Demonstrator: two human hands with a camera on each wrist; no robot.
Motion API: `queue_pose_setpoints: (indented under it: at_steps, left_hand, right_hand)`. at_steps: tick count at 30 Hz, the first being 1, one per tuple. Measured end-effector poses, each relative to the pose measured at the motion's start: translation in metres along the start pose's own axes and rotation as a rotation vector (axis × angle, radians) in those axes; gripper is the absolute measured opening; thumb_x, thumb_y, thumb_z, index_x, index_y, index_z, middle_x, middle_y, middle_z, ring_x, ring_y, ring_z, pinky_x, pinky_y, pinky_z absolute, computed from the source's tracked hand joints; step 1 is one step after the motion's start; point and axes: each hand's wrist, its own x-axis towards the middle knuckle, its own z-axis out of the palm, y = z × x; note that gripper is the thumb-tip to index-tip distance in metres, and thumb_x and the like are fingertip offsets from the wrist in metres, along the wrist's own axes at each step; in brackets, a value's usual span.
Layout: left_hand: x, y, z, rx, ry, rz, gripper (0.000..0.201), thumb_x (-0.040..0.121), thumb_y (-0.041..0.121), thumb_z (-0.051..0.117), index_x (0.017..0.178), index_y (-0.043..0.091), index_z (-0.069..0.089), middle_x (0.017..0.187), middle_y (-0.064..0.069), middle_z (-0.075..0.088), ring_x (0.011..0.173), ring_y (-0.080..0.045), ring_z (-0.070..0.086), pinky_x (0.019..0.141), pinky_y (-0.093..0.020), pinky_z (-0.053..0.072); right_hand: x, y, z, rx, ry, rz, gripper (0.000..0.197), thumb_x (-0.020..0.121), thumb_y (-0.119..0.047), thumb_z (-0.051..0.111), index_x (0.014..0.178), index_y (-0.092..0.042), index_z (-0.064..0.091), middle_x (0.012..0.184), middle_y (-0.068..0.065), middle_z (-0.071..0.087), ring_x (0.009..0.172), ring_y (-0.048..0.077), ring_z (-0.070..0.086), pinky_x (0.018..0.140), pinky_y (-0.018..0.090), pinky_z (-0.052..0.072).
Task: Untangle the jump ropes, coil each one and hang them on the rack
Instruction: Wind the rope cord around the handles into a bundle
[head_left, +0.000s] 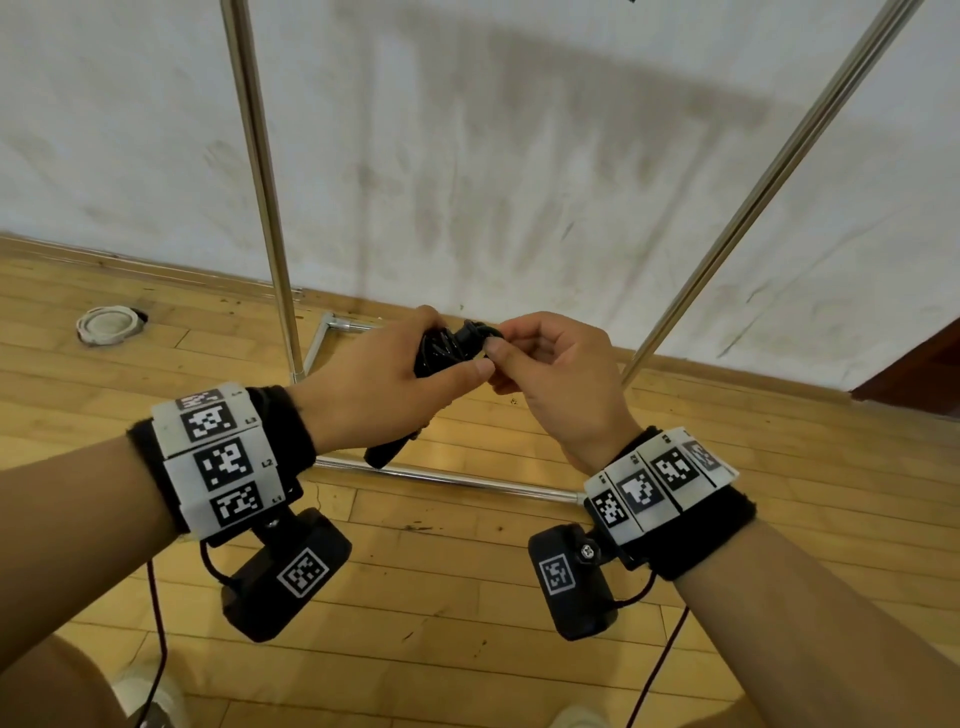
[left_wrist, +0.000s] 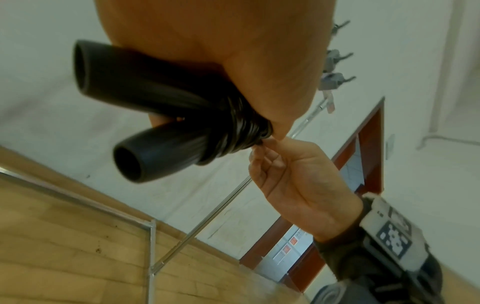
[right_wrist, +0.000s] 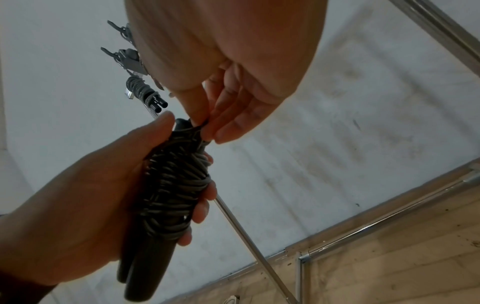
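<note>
A black jump rope (head_left: 441, 348) is wound in tight turns around its two handles (left_wrist: 145, 127). My left hand (head_left: 384, 379) grips this bundle (right_wrist: 171, 185) around the wound cord, handles pointing down toward me. My right hand (head_left: 540, 364) pinches the cord's end (right_wrist: 201, 127) at the top of the bundle between thumb and fingers. Another coiled rope (right_wrist: 142, 92) hangs from a clip high on the metal rack (head_left: 260, 171). The rack's uprights stand just behind my hands.
Grey clips (left_wrist: 335, 57) hang along the rack's top bar. The rack's base bars (head_left: 447, 475) lie on the wooden floor under my hands. A white coiled rope (head_left: 109, 325) lies on the floor at the left by the wall. A dark doorway (left_wrist: 363, 156) stands at the right.
</note>
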Motion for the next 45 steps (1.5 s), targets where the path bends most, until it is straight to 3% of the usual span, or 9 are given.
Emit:
queue_pose_setpoints:
  at_steps: [7,12,17,21,25,30,33,41,45]
  left_hand:
    - [0.003,-0.002,-0.009,-0.325,-0.032,-0.028,0.05,0.082,0.06,0.06,0.112,0.02,0.059,0.077,0.001,0.072,0.067,-0.024,0.072,0.058,-0.03,0.058]
    - [0.003,-0.006,-0.016,-0.347,-0.086,-0.011,0.063,0.073,0.07,0.069,0.115,0.023,0.058,0.084,-0.003,0.073,0.072,-0.025,0.074,0.062,-0.032,0.06]
    - [0.007,-0.009,-0.016,-0.259,-0.037,-0.004,0.05,0.072,0.056,0.078,0.109,0.027,0.06,0.082,-0.003,0.074,0.069,-0.022,0.074,0.06,-0.035,0.062]
    - [0.01,-0.015,-0.024,-0.048,0.061,0.02,0.036,0.076,0.05,0.078,0.098,0.033,0.056,0.073,0.009,0.072,0.057,-0.012,0.07,0.048,-0.017,0.052]
    - [0.014,-0.021,-0.029,0.108,0.095,0.023,0.043,0.071,0.044,0.084,0.098,0.03,0.054,0.079,0.009,0.069,0.057,-0.007,0.068,0.051,-0.026,0.058]
    - [0.017,-0.024,-0.025,0.158,0.072,0.03,0.042,0.073,0.035,0.082,0.101,0.033,0.049,0.089,0.009,0.066,0.061,-0.001,0.065,0.048,-0.019,0.049]
    - [0.017,-0.022,-0.022,0.076,0.042,0.018,0.043,0.08,0.032,0.077,0.112,0.035,0.05,0.088,0.004,0.068,0.059,-0.013,0.069,0.051,-0.031,0.059]
    - [0.013,-0.015,-0.02,-0.032,-0.014,0.029,0.035,0.084,0.044,0.07,0.107,0.026,0.051,0.077,-0.006,0.07,0.06,-0.027,0.07,0.054,-0.046,0.06]
    - [0.017,-0.019,-0.026,0.185,0.068,0.031,0.038,0.081,0.043,0.073,0.103,0.022,0.05,0.082,0.001,0.068,0.062,-0.017,0.068,0.056,-0.04,0.058]
  right_hand:
    - [0.004,-0.002,-0.008,-0.142,-0.145,-0.115,0.029,0.087,-0.002,0.068,0.1,-0.027,0.071,0.101,-0.003,0.072,0.099,0.016,0.068,0.087,0.041,0.057]
    - [0.003,-0.005,-0.009,-0.164,-0.189,-0.139,0.028,0.089,-0.003,0.068,0.095,-0.031,0.069,0.083,-0.018,0.074,0.08,0.001,0.069,0.073,0.017,0.052]
    - [0.004,-0.01,-0.012,-0.236,-0.183,-0.136,0.025,0.088,-0.005,0.07,0.091,-0.03,0.069,0.074,-0.012,0.07,0.071,0.005,0.065,0.071,0.021,0.054]
    - [0.006,-0.015,-0.02,-0.325,-0.167,-0.121,0.02,0.087,-0.009,0.071,0.089,-0.029,0.07,0.073,-0.013,0.069,0.069,-0.001,0.063,0.068,0.015,0.05]
    - [0.005,-0.015,-0.022,-0.44,-0.219,-0.099,0.021,0.093,-0.014,0.064,0.089,-0.034,0.064,0.075,-0.016,0.064,0.068,-0.005,0.058,0.065,0.011,0.048]
    - [-0.001,-0.014,-0.016,-0.491,-0.29,-0.08,0.027,0.099,-0.015,0.052,0.114,-0.032,0.066,0.078,-0.017,0.06,0.066,0.005,0.053,0.06,0.02,0.044]
    - [-0.004,-0.015,-0.008,-0.484,-0.279,-0.103,0.028,0.101,-0.017,0.05,0.12,-0.029,0.066,0.088,-0.008,0.066,0.076,0.018,0.058,0.071,0.034,0.051]
    - [-0.005,-0.017,-0.003,-0.631,-0.258,-0.232,0.016,0.094,-0.027,0.063,0.089,-0.014,0.071,0.069,-0.005,0.052,0.07,0.012,0.046,0.062,0.023,0.036]
    - [-0.005,-0.019,-0.004,-0.701,-0.32,-0.173,0.025,0.094,-0.027,0.063,0.071,-0.018,0.065,0.058,-0.003,0.052,0.059,0.01,0.047,0.054,0.019,0.034]
